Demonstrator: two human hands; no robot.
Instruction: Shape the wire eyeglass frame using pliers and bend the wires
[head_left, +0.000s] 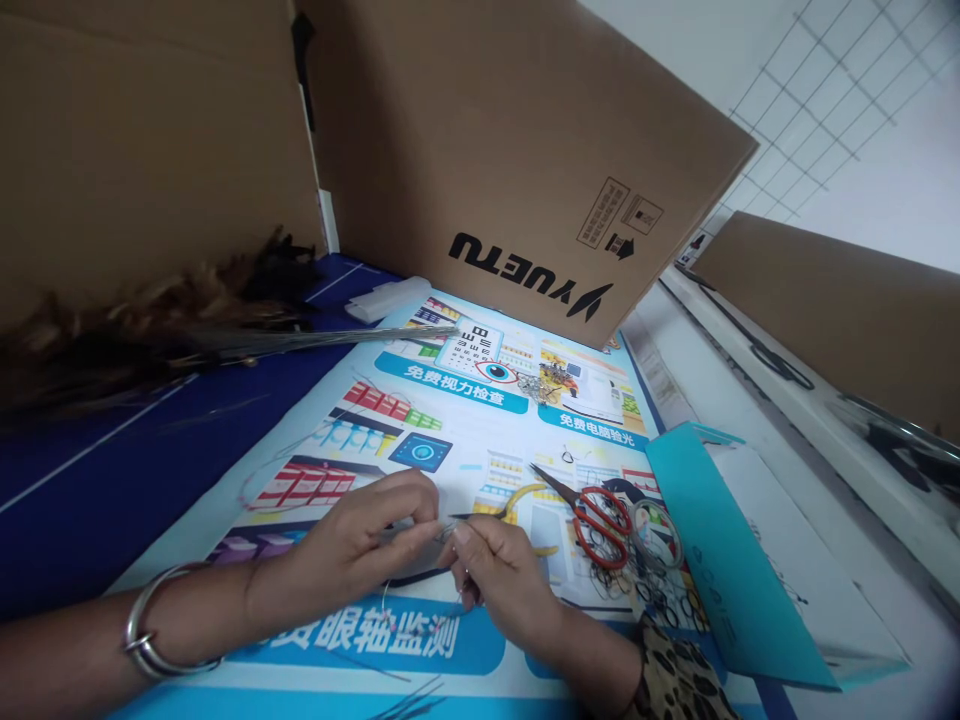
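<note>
My left hand (pixel 367 535) and my right hand (pixel 499 575) meet at the fingertips over the printed sheet. Both pinch a thin strand (pixel 448 530), whose fine detail is too small to make out. Below the fingers hangs a fine loop with tiny bead-like specks (pixel 385 600). Just beyond my right hand lies a yellow-handled tool (pixel 517 495), partly covered by the hand. Red-handled scissors (pixel 604 527) rest to the right, blades apart, on a tangle of small dark and clear rings (pixel 660 580). A round clear spool-like item (pixel 657 533) sits beside them.
A turquoise open box (pixel 739 570) stands at the right. Cardboard cartons (pixel 525 150) wall off the back and left. Feathery brown material with long thin stems (pixel 337 338) lies at the left. Small metal pieces (pixel 536 388) are heaped on the printed sheet (pixel 420 400).
</note>
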